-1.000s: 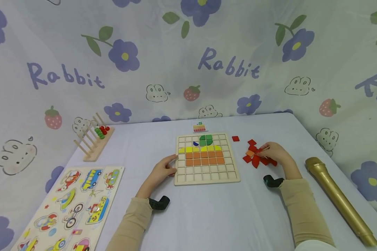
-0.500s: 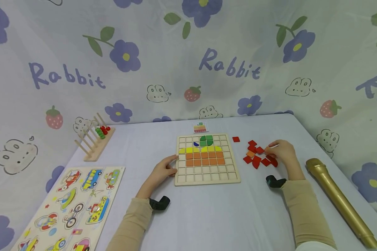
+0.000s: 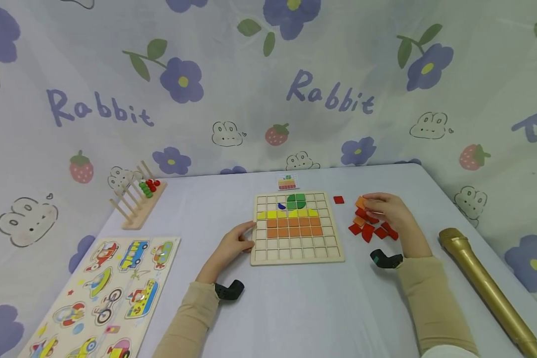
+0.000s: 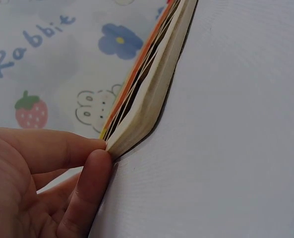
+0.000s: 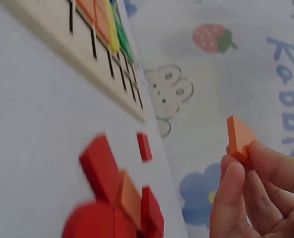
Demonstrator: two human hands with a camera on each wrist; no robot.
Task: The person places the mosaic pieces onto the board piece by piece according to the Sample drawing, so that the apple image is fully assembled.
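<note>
Right hand point(image 3: 391, 211) pinches an orange tile point(image 5: 243, 139) between thumb and fingers, near the loose red tiles point(image 3: 367, 232), right of the grid board point(image 3: 297, 253). Tile is thin, flat, smooth, crisp-edged, looks square; fingertips cover part of it. Left hand point(image 3: 229, 246) is relaxed, fingertips resting against the grid board's left edge. Board is pale wood, rounded corners, divided into square cells; coloured pieces point(image 3: 294, 231) in orange, yellow, green and blue sit in some. Held tile is tilted up, narrow edge toward the right wrist camera; I can't call a long axis. Board lies flat, sides running away from the person. Tabletop point(image 3: 313, 308) is covered smooth white. Gold microphone point(image 3: 490, 288) at right, vehicle puzzle point(image 3: 100, 298) and wooden peg rack point(image 3: 143, 206) at left. Fabric backdrop point(image 3: 232, 59) behind, purple flowers, "Rabbit" lettering.
</note>
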